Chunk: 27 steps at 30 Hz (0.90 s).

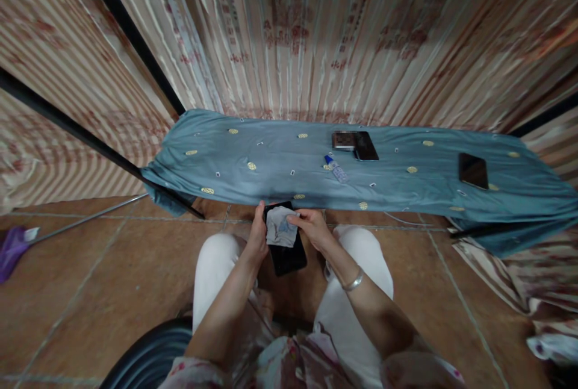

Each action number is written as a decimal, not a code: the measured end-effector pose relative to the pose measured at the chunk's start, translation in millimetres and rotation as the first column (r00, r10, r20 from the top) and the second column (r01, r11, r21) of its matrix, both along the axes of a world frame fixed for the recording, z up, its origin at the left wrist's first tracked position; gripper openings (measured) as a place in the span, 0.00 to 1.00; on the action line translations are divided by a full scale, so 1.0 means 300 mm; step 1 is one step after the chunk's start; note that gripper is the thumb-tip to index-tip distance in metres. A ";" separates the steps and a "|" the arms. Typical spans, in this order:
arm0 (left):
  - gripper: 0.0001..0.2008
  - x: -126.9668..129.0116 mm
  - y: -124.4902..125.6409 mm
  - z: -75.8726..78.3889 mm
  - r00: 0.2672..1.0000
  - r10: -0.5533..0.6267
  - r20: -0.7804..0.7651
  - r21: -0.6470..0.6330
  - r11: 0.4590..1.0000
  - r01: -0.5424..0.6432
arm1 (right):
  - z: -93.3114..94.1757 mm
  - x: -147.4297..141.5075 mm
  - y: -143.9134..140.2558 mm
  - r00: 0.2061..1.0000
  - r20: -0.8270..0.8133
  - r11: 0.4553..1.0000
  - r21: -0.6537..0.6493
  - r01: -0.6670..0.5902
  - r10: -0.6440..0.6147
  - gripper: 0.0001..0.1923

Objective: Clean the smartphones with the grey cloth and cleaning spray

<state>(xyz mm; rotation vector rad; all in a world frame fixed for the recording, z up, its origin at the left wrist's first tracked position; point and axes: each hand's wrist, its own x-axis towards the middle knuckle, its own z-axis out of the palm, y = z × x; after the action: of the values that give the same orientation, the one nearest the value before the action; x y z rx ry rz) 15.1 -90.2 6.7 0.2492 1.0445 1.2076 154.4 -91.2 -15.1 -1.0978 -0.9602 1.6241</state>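
Observation:
Above my knees, my left hand (257, 231) grips the left edge of a black tablet (290, 260), which is tilted and dark-screened. A thin grey cloth (276, 227) lies spread over the tablet's upper part. My right hand (315, 229) pinches the cloth's right side between thumb and fingers, against the tablet's face. The cloth hides the tablet's upper middle. Just beyond my hands runs the near edge of a narrow table (271, 163) covered with a blue-green patterned cloth.
On the table lie a blue-capped packet or bottle (336, 168), a dark phone (366, 146) beside a pixelated item (344, 140), and another black phone (473, 170) farther right. Black poles (130, 40) rise at the left. A purple-headed broom (13, 252) rests on the floor; striped curtains hang behind.

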 end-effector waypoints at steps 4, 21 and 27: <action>0.15 -0.031 -0.002 0.008 0.999 -0.035 -0.027 0.120 0.992 0.038 | 0.021 0.007 -0.001 0.994 -0.103 0.997 -0.074 -0.038 0.031 0.20; 0.19 -0.105 -0.076 0.172 0.927 -0.245 -0.282 0.264 0.910 0.321 | 0.085 0.053 -0.003 0.963 -0.218 0.979 -0.095 -0.180 0.156 0.19; 0.18 -0.076 -0.085 0.134 0.974 -0.201 -0.103 0.330 0.917 0.224 | 0.076 0.043 -0.007 0.962 -0.242 0.980 -0.116 -0.159 0.128 0.18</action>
<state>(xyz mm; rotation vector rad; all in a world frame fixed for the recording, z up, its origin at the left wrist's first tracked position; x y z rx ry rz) -7.8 -115.8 46.9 0.6617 0.8353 1.1818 167.3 -93.3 7.8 -0.9160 -0.7989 1.9134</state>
